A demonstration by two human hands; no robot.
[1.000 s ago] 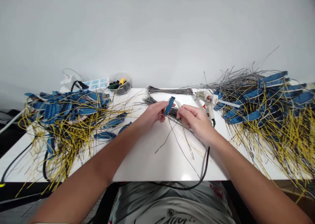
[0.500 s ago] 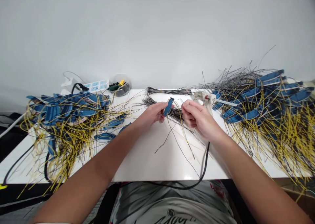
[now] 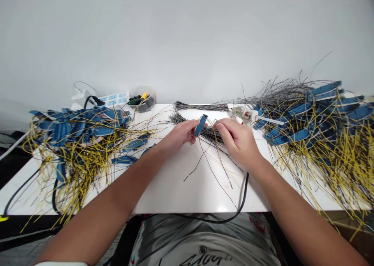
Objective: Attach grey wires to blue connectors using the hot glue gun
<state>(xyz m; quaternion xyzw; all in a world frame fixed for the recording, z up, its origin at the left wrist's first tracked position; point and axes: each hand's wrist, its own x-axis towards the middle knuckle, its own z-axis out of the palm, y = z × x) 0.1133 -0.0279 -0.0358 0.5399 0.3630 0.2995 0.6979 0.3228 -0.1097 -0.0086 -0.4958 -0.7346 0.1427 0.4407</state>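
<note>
At the frame's centre, the left grip [image 3: 182,135] pinches a narrow, flat blue piece [image 3: 200,125] trailing thin wires [image 3: 192,173]; just right of it, the right grip [image 3: 236,137] pinches a slender wire [image 3: 215,122] near its tip. Tangled yellow-and-black wire heaps [image 3: 87,156] flank them on the glossy white tabletop [image 3: 181,195].

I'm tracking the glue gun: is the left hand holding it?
No, the left hand holds a blue piece, apart from the glue gun.
</note>
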